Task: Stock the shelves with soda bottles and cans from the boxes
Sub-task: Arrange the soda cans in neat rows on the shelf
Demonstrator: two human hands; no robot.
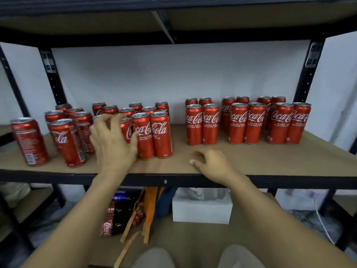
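Many red cola cans stand on the brown shelf board (251, 161). A tidy group of cans (247, 122) fills the right half in pairs. A looser cluster of cans (152, 132) stands in the middle and left, and one can (29, 141) stands alone at the far left. My left hand (114, 142) reaches into that cluster and curls around a can (126, 130) that it mostly hides, thumb against the neighbouring front can. My right hand (212, 163) rests on the board near the front edge, fingers loosely curled, holding nothing.
The black metal upright posts (54, 78) and the upper shelf (173, 35) frame the bay. Below, on the lower board, lie a pack of cola bottles (114, 217), an orange strapped bag (148, 202) and a white foam box (201, 211). My knees show at the bottom.
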